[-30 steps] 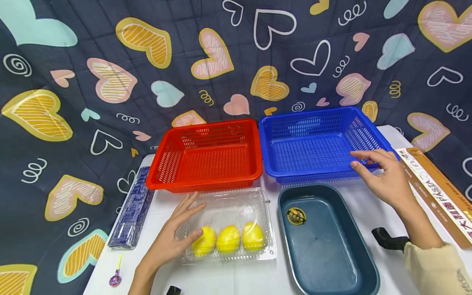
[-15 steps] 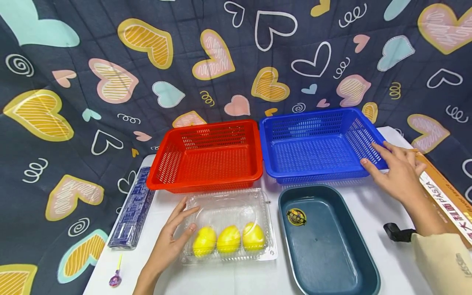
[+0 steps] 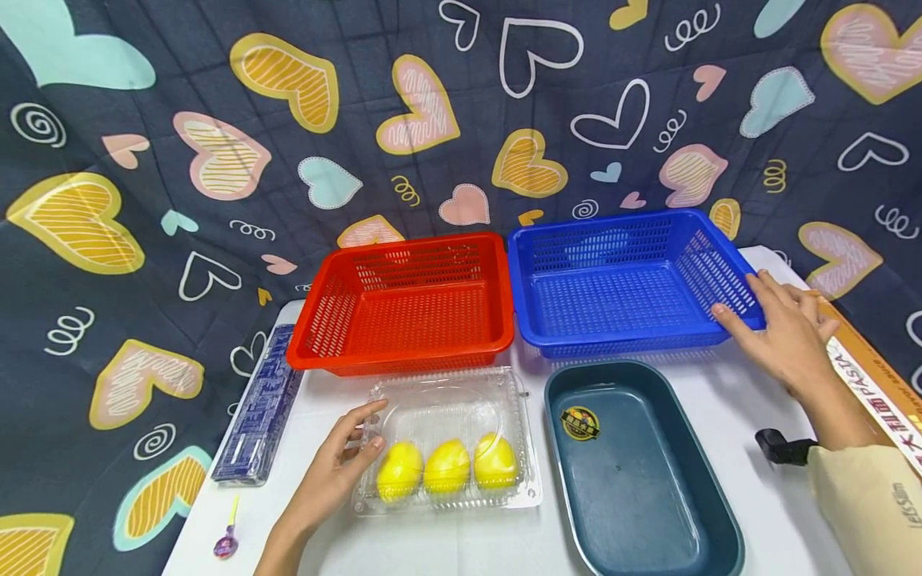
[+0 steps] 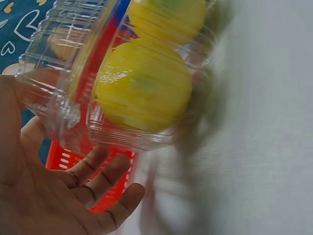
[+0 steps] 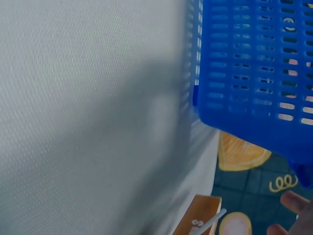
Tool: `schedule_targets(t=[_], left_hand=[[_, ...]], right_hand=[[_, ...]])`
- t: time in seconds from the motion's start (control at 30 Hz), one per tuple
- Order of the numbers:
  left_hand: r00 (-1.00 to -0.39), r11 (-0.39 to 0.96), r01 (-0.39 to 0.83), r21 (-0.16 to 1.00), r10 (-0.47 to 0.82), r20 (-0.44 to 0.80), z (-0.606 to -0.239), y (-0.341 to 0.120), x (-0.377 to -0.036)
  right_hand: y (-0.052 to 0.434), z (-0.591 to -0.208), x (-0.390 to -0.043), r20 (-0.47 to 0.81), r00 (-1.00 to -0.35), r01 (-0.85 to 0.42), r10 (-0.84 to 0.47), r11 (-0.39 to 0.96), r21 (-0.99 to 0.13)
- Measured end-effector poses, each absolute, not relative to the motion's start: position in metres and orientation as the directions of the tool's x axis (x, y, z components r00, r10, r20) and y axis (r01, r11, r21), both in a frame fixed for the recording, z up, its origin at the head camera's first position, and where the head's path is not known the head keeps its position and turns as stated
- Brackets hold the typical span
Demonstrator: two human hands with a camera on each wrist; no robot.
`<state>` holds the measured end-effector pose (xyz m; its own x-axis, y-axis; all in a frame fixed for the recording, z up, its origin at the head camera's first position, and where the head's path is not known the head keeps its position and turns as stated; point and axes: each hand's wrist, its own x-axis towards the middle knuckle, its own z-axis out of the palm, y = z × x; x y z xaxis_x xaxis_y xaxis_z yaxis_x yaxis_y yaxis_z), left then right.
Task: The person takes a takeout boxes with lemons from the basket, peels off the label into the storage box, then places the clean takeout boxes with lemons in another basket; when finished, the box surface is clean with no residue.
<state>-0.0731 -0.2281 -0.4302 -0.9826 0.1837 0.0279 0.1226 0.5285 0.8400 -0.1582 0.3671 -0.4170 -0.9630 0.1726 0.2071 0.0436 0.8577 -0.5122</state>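
Observation:
A clear plastic clamshell box (image 3: pixel 446 400) with three yellow lemons (image 3: pixel 446 466) lies on the white table near its front. My left hand (image 3: pixel 353 448) is at the box's left end, loosely bent fingers touching its side. In the left wrist view my palm (image 4: pixel 44 196) lies open beside the box (image 4: pixel 58 54), with a lemon (image 4: pixel 144 85) close by. My right hand (image 3: pixel 763 308) rests with straight fingers on the right front corner of the empty blue basket (image 3: pixel 619 340). The right wrist view shows that basket's wall (image 5: pixel 254 63) and only two fingertips (image 5: pixel 293 201).
An empty red basket (image 3: pixel 403 304) stands left of the blue one. A dark teal tray (image 3: pixel 634 464) lies at the front right. A long pasta box (image 3: pixel 864 384) runs along the right edge. A blue packet (image 3: pixel 259 408) and a lollipop (image 3: pixel 226 540) are at the left.
My left hand slid off the box's lid to its left end. My right hand moved right, from over the blue basket's front rim to its right front corner.

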Motion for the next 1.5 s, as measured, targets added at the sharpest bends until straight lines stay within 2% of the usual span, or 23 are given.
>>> schedule_targets(t=[0.4,0.7,1.23,1.5], left_hand=[[-0.975,0.403,0.023,0.915,0.211,-0.068,-0.423,-0.233,-0.082],[-0.973,0.388,-0.056,0.92,0.184,-0.137,-0.418,-0.232,-0.084],[-0.967,0.375,0.068,0.925,0.254,-0.032,-0.406,-0.238,-0.082],[-0.959,0.364,0.135,0.921,0.281,0.029,-0.386,-0.239,-0.079]], right_hand=[[0.369,-0.418,-0.159,0.185,-0.968,0.052,0.168,0.86,-0.507],[0.37,-0.418,-0.161,0.188,-0.968,0.049,0.166,0.862,-0.505],[0.37,-0.418,-0.159,0.186,-0.968,0.051,0.168,0.858,-0.511],[0.37,-0.42,-0.159,0.201,-0.965,0.037,0.169,0.844,-0.535]])
